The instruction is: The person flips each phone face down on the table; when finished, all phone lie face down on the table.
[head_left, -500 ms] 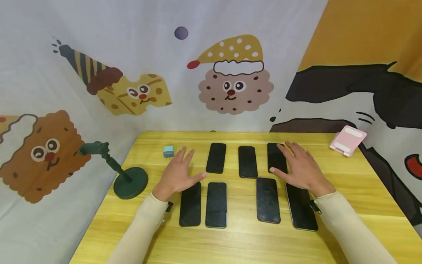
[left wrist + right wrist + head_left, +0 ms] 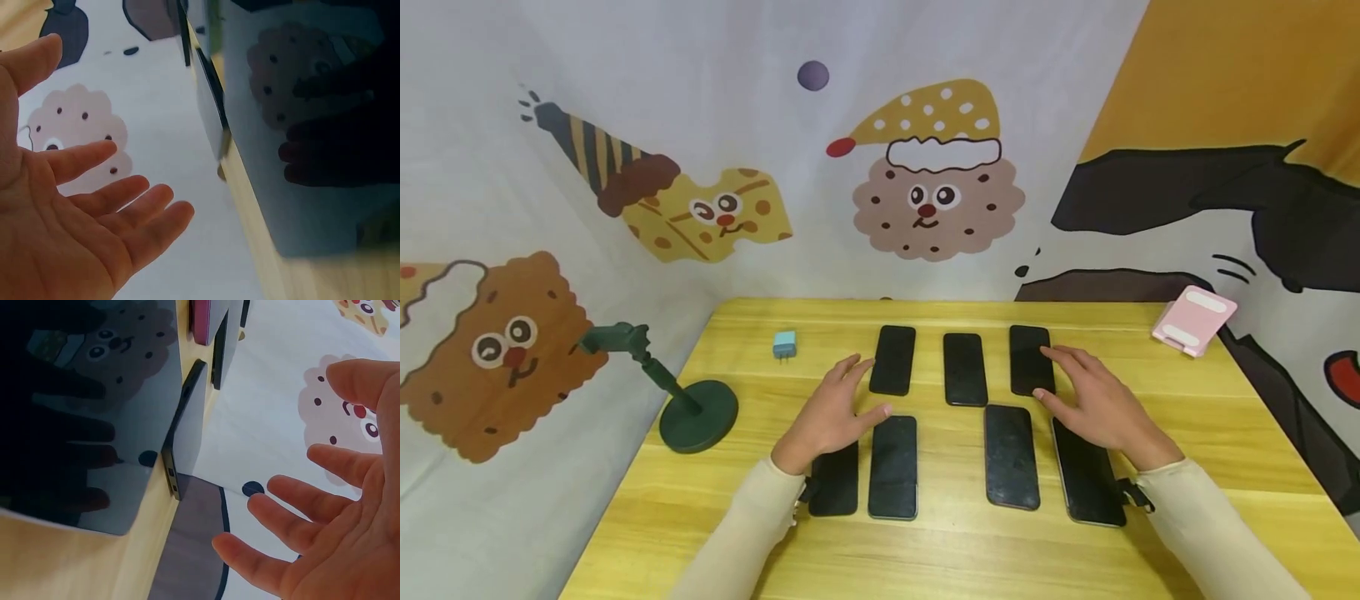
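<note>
Several black smartphones lie screen up in two rows. My left hand (image 2: 831,412), fingers spread and holding nothing, hovers over the front-left phone (image 2: 835,487) and hides its top end. Beside it lies another front phone (image 2: 892,467), just below the left thumb. Empty too, my right hand (image 2: 1097,404) is over the far end of the large front-right phone (image 2: 1088,483). Its fingertips overlap the edge of the back-right phone (image 2: 1030,358). Both wrist views show loosely extended fingers above a glossy screen (image 2: 262,187) that reflects them.
Two more back phones (image 2: 892,360) (image 2: 965,369) and a front phone (image 2: 1011,458) lie between the hands. A blue charger plug (image 2: 785,343) and a dark green stand (image 2: 700,417) are at left. A pink folding stand (image 2: 1195,319) sits at back right. Behind the wooden table (image 2: 955,558) hangs a cartoon-print cloth.
My left hand has moved right and nearer to me, away from the charger plug. My right hand has drawn back a little to the right, uncovering more of the back-right phone.
</note>
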The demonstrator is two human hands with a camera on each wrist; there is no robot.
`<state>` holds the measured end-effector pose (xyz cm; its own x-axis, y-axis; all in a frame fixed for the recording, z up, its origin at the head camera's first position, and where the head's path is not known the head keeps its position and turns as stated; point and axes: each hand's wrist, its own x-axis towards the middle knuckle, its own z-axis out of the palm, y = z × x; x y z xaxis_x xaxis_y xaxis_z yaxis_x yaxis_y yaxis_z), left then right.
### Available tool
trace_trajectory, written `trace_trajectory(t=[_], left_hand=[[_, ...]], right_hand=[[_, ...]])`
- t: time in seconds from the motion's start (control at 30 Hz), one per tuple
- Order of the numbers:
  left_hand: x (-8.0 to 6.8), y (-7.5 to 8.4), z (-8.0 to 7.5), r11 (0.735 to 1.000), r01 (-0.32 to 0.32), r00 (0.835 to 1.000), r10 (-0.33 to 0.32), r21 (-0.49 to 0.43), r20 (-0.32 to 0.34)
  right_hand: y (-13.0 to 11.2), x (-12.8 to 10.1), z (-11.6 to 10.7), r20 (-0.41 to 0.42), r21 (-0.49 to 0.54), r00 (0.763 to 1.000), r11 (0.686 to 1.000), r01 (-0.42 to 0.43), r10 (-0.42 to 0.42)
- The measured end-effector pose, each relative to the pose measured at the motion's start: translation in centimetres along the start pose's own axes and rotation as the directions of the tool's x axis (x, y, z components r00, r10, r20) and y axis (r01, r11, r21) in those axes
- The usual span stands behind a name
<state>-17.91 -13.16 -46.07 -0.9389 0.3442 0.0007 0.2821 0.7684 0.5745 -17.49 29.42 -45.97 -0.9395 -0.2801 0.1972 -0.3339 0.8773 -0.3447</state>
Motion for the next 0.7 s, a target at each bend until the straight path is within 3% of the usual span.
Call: trace_trajectory(t=[0.1, 0.3, 0.7], left_hand=[[0.2, 0.9, 0.7, 0.998, -0.028, 1.0, 0.028, -0.053, 0.012], [0.6, 2.8, 1.9, 0.993, -0.095, 0.995, 0.097, -0.074, 0.033], [1.5, 6.7, 5.6, 0.965, -0.145, 0.98, 0.171, -0.219, 0.104]], right_hand=[[0.0, -0.7, -0.1, -0.002, 0.041, 1.0, 0.999, -0.004, 0.004], [0.1, -1.9, -0.2, 0.009, 0.101, 1.0, 0.995, -0.025, 0.024], [1.4, -4.5, -0.5, 0.024, 0.225, 0.996, 0.97, -0.09, 0.087]])
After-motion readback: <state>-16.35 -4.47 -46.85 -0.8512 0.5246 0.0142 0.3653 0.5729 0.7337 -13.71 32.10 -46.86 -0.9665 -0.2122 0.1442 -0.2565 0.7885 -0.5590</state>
